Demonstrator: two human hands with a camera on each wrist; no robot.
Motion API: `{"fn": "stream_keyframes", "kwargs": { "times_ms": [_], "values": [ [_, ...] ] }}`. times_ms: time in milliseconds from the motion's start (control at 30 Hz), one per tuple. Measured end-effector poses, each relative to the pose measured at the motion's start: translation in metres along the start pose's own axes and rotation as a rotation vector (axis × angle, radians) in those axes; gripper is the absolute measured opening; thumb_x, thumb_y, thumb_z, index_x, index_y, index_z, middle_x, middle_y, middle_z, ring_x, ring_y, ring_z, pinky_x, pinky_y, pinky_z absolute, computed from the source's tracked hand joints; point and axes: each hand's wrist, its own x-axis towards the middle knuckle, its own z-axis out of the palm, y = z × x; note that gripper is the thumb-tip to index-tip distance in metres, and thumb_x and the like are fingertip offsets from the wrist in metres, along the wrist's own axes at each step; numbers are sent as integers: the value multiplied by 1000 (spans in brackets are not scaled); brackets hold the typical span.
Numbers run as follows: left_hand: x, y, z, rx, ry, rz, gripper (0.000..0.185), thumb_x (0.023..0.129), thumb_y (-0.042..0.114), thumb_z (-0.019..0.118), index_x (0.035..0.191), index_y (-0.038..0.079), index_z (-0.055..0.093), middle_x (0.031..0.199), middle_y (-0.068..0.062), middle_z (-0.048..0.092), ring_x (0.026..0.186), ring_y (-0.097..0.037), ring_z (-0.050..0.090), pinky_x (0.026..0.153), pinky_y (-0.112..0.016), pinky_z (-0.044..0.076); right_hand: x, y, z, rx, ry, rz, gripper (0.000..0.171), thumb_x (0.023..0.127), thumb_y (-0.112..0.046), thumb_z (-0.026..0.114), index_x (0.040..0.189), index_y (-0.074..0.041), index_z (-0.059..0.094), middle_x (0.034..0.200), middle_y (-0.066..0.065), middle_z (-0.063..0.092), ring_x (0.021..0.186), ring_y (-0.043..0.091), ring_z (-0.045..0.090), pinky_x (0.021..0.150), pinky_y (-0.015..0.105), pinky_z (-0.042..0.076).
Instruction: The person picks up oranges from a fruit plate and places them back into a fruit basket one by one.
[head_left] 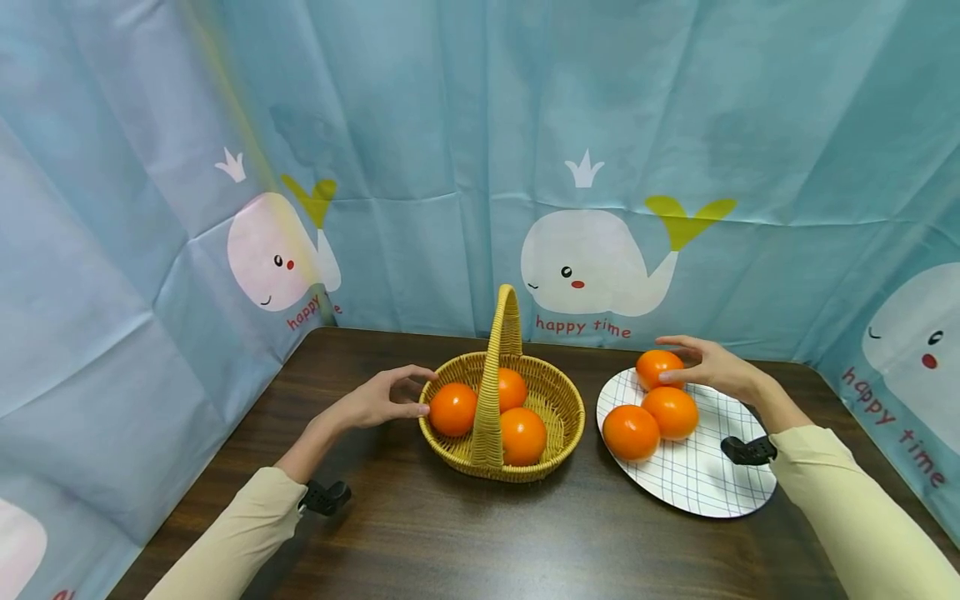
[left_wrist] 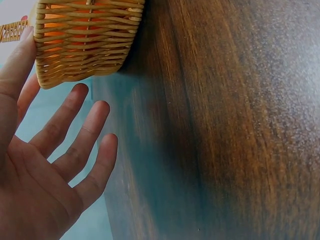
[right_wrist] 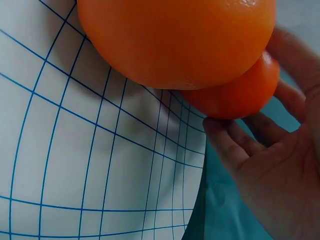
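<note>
Six oranges sat on the dark wooden table (head_left: 420, 533) in all, three in a wicker basket (head_left: 558, 417) and three on a checked plate (head_left: 705, 475). The right hand (head_left: 712, 367) was over at the far edge of that plate, its fingers curled round the far orange (head_left: 654, 364); the right wrist view showed the fingertips (right_wrist: 225, 135) pressed under that fruit (right_wrist: 240, 95), clamped on it while it sat at the plate's rim (right_wrist: 165, 160). Just on the near side of that hand lay the middle orange (head_left: 671, 411), looming large in the wrist view (right_wrist: 175, 40), and beside it, further from the hand, the near orange (head_left: 630, 432). The left hand (head_left: 375, 402) hovered right at the basket's outer wall, fingers spread and loosely bent, gripping nothing; from the left wrist the open palm (left_wrist: 40, 185) faced the woven side (left_wrist: 85, 45), with the thumb (left_wrist: 15, 65) close against it, though actual contact could not be made out. Just beyond those fingertips, inside the basket, sat the basket orange (head_left: 453, 408), with two more past the upright handle (head_left: 501, 358). Behind everything hung a blue whale-print curtain (head_left: 585, 258).
</note>
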Motion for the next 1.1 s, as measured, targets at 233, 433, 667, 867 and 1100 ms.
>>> {"fn": "stream_keyframes", "kwargs": {
  "times_ms": [233,433,667,867,1100],
  "values": [
    [1,1,0,-1,-6,-4,54,96,20,74,144,7,53,146,-16,49,126,-39,52,93,-42,54,-1,-1,-1,-21,22,-10,65,95,-20,74,149,3,45,139,27,52,119,39,53,99,52,48],
    [1,0,0,-11,-11,-1,54,96,20,74,144,7,53,146,-17,49,126,-40,52,92,-42,54,-5,-2,-2,-34,53,-11,69,95,-23,76,150,3,43,141,28,51,118,39,53,95,44,52],
    [2,-2,1,-11,-12,7,53,96,19,74,143,7,53,146,-17,49,126,-40,52,94,-44,53,-12,-6,-8,-37,123,-39,69,96,-22,75,152,2,41,146,29,44,120,43,54,91,39,53],
    [0,-3,0,-13,-1,4,54,96,19,74,144,6,53,146,-18,49,126,-41,52,96,-48,52,-13,-23,-9,-27,157,-85,69,95,-21,76,151,0,43,145,28,45,113,40,60,87,36,56],
    [0,-3,1,-5,2,1,54,96,19,74,144,6,53,146,-18,49,125,-41,53,95,-48,52,-13,-41,0,-35,189,-128,66,95,-20,76,151,-3,45,142,24,50,109,31,64,84,28,55]
  ]
}}
